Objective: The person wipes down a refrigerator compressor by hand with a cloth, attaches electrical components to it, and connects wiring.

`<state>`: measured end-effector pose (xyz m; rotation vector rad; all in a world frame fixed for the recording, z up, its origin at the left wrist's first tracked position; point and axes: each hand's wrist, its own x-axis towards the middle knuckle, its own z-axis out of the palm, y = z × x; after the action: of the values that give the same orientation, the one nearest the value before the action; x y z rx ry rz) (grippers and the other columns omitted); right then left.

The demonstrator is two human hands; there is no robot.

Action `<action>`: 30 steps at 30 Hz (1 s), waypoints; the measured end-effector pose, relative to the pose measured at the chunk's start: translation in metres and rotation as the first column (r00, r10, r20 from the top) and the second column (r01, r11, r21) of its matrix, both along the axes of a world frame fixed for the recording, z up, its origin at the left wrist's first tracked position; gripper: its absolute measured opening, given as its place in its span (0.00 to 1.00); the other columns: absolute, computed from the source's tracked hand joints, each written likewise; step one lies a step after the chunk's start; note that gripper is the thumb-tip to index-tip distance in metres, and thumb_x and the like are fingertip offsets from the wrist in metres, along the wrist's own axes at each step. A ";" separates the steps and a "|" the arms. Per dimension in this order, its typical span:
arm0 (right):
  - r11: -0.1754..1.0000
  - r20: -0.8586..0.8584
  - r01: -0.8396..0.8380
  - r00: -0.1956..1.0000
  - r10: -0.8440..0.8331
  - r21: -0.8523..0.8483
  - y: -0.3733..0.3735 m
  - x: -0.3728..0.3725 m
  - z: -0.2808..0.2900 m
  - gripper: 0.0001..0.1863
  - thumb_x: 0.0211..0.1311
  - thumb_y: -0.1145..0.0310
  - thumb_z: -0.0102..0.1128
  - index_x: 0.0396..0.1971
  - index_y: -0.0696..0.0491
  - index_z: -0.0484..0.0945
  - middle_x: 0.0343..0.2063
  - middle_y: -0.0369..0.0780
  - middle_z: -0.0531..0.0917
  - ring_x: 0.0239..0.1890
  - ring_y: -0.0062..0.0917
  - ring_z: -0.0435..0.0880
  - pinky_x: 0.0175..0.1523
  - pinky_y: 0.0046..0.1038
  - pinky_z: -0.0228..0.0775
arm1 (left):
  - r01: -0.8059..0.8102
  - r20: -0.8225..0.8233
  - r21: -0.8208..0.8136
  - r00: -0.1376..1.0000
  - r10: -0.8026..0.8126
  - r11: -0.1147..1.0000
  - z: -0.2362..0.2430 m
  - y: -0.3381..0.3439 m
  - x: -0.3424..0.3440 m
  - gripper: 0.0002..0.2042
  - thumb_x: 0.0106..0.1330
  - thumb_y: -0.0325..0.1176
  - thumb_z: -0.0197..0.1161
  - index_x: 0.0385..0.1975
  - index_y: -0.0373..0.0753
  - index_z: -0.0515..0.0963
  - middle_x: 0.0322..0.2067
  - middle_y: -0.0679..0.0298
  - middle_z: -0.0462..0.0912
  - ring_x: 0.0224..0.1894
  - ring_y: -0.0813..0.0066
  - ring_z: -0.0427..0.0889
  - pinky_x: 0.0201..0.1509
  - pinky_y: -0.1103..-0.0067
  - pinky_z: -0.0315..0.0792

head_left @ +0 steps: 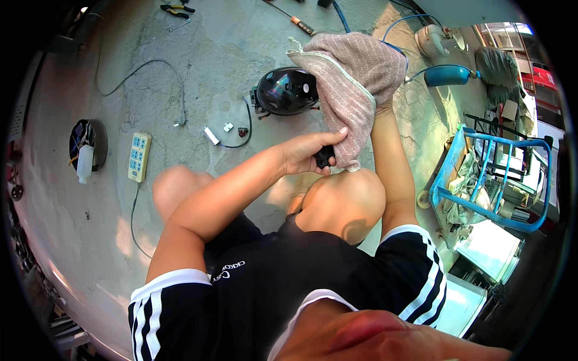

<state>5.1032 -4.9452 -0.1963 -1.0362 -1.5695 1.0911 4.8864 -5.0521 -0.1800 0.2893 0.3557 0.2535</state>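
My left hand (pixel 310 150) is closed round a small black part (pixel 323 157) and the lower end of a striped beige-pink cloth (pixel 355 78), its thumb lying on the fabric. My right hand (pixel 383 108) is mostly hidden under the upper part of that cloth, so its fingers do not show. Just behind the cloth, a glossy black dome-shaped unit (pixel 283 90) rests on the concrete floor. A white cylinder (pixel 211 136) on a black cable lies left of the unit, near a small white connector (pixel 228 127) and a small dark piece (pixel 242 132).
Left: a power strip (pixel 139 156) and a round tray (pixel 96 141) with a white bottle. Top: pliers (pixel 176 11) and a screwdriver (pixel 301 25). Right: a blue gas cylinder (pixel 447 76), hoses, a grey tank (pixel 430 42), a blue-framed cart (pixel 448 194) with clutter. My knees border the work area.
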 end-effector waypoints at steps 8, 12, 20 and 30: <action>0.847 -0.587 -0.221 0.800 -0.127 -0.484 0.011 -0.021 0.015 0.20 0.64 0.64 0.60 0.51 0.59 0.72 0.40 0.40 0.82 0.36 0.25 0.82 0.44 0.24 0.77 | -0.179 -0.261 0.141 0.942 0.211 0.974 -0.020 -0.006 0.010 0.30 0.65 0.69 0.42 0.41 0.46 0.76 0.30 0.72 0.76 0.30 0.84 0.71 0.30 0.82 0.68; 0.882 -0.033 -0.114 0.993 0.111 -0.458 0.018 -0.034 -0.017 0.20 0.68 0.61 0.53 0.53 0.58 0.73 0.46 0.45 0.81 0.46 0.29 0.82 0.47 0.28 0.77 | -0.366 -0.148 -0.213 0.929 0.340 0.906 -0.081 -0.024 0.020 0.30 0.66 0.70 0.38 0.42 0.49 0.73 0.33 0.71 0.77 0.33 0.78 0.73 0.32 0.78 0.69; 0.960 0.955 -0.161 0.151 0.255 -0.231 0.087 -0.104 -0.102 0.41 0.53 0.31 0.52 0.56 0.49 0.75 0.56 0.48 0.76 0.60 0.43 0.73 0.66 0.43 0.49 | -0.545 -0.263 -0.529 0.834 0.484 0.651 -0.147 0.008 0.057 0.31 0.58 0.75 0.44 0.40 0.53 0.73 0.32 0.72 0.77 0.35 0.77 0.72 0.30 0.78 0.68; 0.883 0.956 -0.371 -0.066 0.285 -0.289 0.051 -0.181 -0.095 0.26 0.59 0.43 0.55 0.50 0.44 0.81 0.52 0.40 0.80 0.56 0.42 0.75 0.65 0.42 0.57 | -0.758 -0.541 -0.375 0.646 0.538 0.533 -0.157 0.019 0.067 0.30 0.56 0.72 0.55 0.27 0.45 0.74 0.24 0.69 0.77 0.25 0.79 0.74 0.21 0.78 0.67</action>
<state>4.9217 -4.8941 -0.2913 -1.5625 -3.1969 0.3819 4.9532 -5.0331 -0.3367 -0.4544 0.9027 0.8483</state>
